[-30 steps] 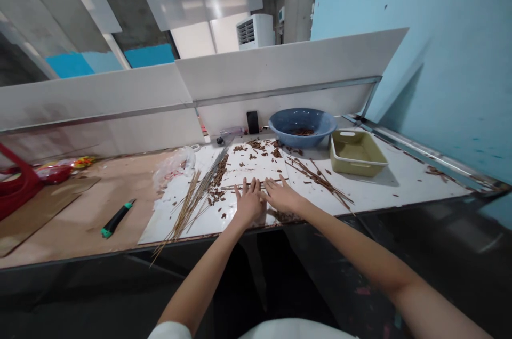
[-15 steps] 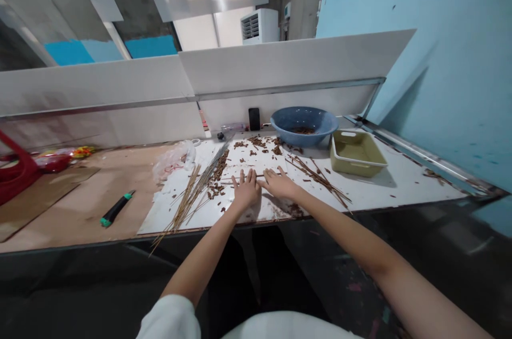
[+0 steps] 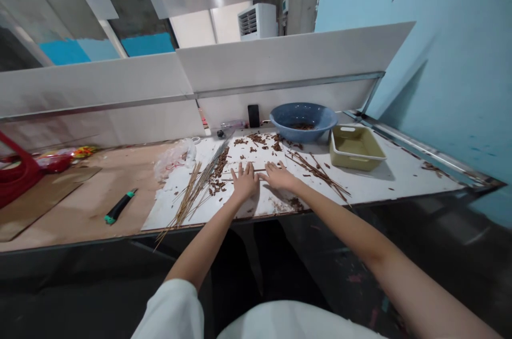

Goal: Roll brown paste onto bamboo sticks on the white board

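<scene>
My left hand [image 3: 245, 182] lies flat on the white board [image 3: 276, 200], its fingers spread and pointing away from me. Close beside it, my right hand [image 3: 279, 176] is also flat with fingers extended. Under and between the fingertips of both hands runs a thin brown stick [image 3: 260, 170], partly hidden by them. Crumbled brown pieces [image 3: 219, 166] lie left of my left hand, beside a bundle of thin bare sticks [image 3: 188, 195]. To the right of my right hand are several brown-coated sticks [image 3: 320, 175].
A blue basin [image 3: 304, 121] with brown material inside stands at the back, next to an olive-green bin [image 3: 356, 148]. A dark phone [image 3: 253, 115] leans on the back panel. Leftward are a plastic bag [image 3: 174, 158], a black-and-green cutter [image 3: 120, 207] and a red object [image 3: 18, 168].
Both hands have slid slightly forward over the stick, still flat. The whole view has shifted a little.
</scene>
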The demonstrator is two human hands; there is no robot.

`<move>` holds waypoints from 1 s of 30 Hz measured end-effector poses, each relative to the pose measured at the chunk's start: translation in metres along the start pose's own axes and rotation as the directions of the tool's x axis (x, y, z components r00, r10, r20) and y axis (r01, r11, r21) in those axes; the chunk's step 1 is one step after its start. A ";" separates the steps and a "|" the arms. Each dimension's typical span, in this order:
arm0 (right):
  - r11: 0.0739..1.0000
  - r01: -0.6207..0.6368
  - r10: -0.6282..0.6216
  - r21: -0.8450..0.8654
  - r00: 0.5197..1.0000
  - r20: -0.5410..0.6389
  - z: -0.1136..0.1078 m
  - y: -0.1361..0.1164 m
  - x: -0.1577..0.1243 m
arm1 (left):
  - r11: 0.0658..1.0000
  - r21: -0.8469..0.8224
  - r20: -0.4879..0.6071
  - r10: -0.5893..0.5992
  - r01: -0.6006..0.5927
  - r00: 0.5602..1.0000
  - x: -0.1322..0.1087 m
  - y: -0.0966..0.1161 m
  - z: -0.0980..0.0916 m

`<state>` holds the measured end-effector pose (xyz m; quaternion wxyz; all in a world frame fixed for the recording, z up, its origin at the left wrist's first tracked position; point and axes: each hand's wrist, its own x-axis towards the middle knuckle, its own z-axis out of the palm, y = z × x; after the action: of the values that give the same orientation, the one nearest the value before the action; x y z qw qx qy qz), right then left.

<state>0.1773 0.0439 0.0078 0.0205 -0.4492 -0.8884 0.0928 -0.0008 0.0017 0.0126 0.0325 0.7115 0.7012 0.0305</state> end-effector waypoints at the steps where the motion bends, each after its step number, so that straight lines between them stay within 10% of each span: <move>1: 1.000 -0.022 0.022 0.003 1.000 0.008 -0.004 -0.001 0.003 | 1.000 -0.001 -0.010 -0.008 0.008 1.000 0.004 0.001 -0.003; 10: 0.986 0.133 -0.137 -0.104 0.990 -0.028 0.013 0.002 -0.041 | 0.996 0.034 -0.062 0.085 -0.083 0.994 -0.038 0.014 0.018; 15: 0.998 0.050 -0.048 -0.049 0.998 0.038 0.000 0.003 -0.015 | 0.983 0.001 0.081 0.182 -0.182 0.980 -0.008 0.038 0.016; 30: 0.994 -0.108 0.108 0.000 0.994 0.017 -0.001 0.007 0.000 | 0.993 -0.018 0.021 0.115 -0.114 0.993 0.010 0.028 0.012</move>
<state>0.1831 0.0487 0.0078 0.0081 -0.4959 -0.8627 0.0982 0.0279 0.0111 0.0033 0.0442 0.7506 0.6586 0.0304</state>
